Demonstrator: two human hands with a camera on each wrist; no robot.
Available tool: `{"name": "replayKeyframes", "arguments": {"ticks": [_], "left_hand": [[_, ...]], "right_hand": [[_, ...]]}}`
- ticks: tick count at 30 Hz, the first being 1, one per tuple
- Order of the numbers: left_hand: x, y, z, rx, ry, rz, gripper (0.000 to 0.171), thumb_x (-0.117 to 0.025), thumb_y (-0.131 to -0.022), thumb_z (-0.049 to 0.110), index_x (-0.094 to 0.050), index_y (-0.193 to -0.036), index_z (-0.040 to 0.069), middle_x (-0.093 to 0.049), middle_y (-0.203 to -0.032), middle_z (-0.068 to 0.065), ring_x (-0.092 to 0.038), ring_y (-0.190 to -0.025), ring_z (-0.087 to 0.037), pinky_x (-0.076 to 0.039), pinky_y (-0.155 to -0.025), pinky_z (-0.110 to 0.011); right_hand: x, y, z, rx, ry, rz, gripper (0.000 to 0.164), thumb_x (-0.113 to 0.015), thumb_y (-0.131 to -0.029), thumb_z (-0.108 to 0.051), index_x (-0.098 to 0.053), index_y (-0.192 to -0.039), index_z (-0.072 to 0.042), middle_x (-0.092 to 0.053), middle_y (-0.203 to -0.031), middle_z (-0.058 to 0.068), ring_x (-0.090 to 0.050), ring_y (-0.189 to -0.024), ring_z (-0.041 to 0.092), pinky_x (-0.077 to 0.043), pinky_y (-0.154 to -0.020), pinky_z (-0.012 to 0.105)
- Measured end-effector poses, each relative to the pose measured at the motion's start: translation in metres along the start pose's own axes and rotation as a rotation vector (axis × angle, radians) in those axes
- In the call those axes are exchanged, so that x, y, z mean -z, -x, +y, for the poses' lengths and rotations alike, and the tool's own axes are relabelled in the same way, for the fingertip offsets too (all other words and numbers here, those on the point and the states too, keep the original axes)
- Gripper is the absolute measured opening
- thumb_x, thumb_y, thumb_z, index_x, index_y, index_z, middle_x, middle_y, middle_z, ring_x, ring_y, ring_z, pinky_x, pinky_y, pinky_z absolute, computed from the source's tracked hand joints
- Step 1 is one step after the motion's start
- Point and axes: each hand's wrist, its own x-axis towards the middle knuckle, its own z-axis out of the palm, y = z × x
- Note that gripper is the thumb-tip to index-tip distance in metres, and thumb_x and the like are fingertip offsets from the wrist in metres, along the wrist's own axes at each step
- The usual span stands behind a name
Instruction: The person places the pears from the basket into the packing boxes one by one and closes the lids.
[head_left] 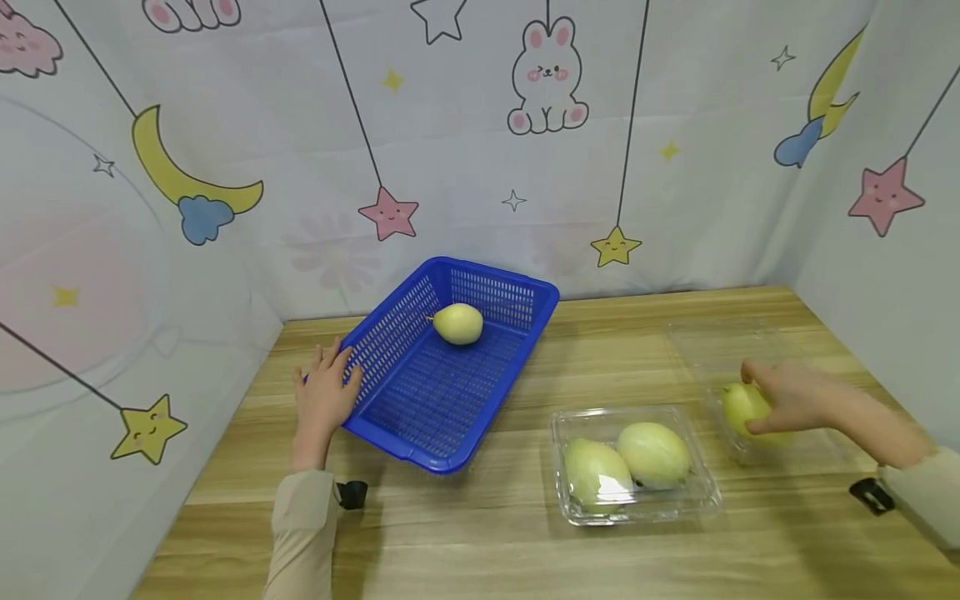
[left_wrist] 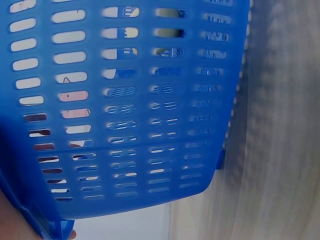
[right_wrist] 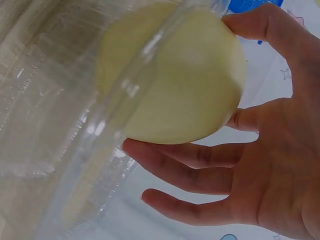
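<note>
My left hand rests on the left rim of a blue slotted plastic basket, fingers spread and fairly straight. One pale yellow pear lies inside, towards the basket's back. The left wrist view shows the basket's slotted outer wall up close. At the right, my right hand holds another pear between thumb and fingers at a clear plastic box. Seen from the right wrist, the box's clear edge crosses in front of this pear; the ring and little fingers stay off it.
Between basket and right-hand box stands a second clear plastic box with two pears in it. All of this is on a wood-grain table. A white cloth with cartoon prints hangs behind and along both sides.
</note>
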Motion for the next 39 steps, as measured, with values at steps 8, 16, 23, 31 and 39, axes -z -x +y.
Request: {"name": "replayKeyframes", "arguments": {"ticks": [8,16,23,31,39], "left_hand": [[-0.001,0.0,0.0,0.007,0.016,0.01,0.048,-0.035,-0.094,0.028,-0.036,-0.135,0.003,-0.022,-0.147,-0.017,-0.012,-0.136,-0.039,-0.004,-0.101,-0.068],[0.0,0.001,0.0,0.013,0.026,0.02,0.047,-0.035,-0.094,0.026,-0.038,-0.134,0.002,-0.022,-0.147,-0.016,-0.012,-0.136,-0.039,-0.005,-0.1,-0.068],[-0.001,0.001,0.001,0.017,0.038,0.032,0.047,-0.034,-0.093,0.026,-0.04,-0.133,0.002,-0.024,-0.146,-0.016,-0.015,-0.136,-0.039,-0.007,-0.101,-0.067],[-0.002,0.0,0.0,0.013,0.05,0.072,0.045,-0.036,-0.092,0.025,-0.043,-0.13,0.001,-0.028,-0.144,-0.017,-0.02,-0.134,-0.04,-0.011,-0.098,-0.068],[-0.002,0.0,0.001,0.022,0.065,0.077,0.045,-0.036,-0.092,0.024,-0.043,-0.13,0.001,-0.028,-0.144,-0.017,-0.019,-0.134,-0.039,-0.011,-0.098,-0.068]], "right_hand": [[-0.011,-0.007,0.007,0.01,-0.014,-0.058,0.062,-0.068,-0.07,-0.045,-0.048,-0.101,0.004,-0.061,-0.093,0.02,-0.06,-0.071,0.025,-0.049,-0.058,0.037],[-0.019,-0.006,0.001,-0.014,0.084,0.023,0.061,-0.064,-0.075,-0.044,-0.05,-0.108,0.005,-0.062,-0.094,0.024,-0.06,-0.072,0.032,-0.048,-0.056,0.041],[-0.029,0.003,-0.007,-0.041,0.218,0.195,0.059,-0.067,-0.072,-0.045,-0.053,-0.11,-0.002,-0.058,-0.087,0.022,-0.057,-0.062,0.029,-0.041,-0.044,0.035],[-0.033,0.009,-0.007,0.069,0.389,0.389,0.05,-0.073,-0.066,-0.041,-0.057,-0.101,-0.009,-0.054,-0.077,0.009,-0.048,-0.052,0.018,-0.031,-0.038,0.025],[-0.029,0.008,-0.003,0.042,0.301,0.371,0.046,-0.071,-0.07,-0.035,-0.06,-0.104,-0.007,-0.058,-0.082,0.009,-0.051,-0.056,0.019,-0.04,-0.041,0.03]]}}
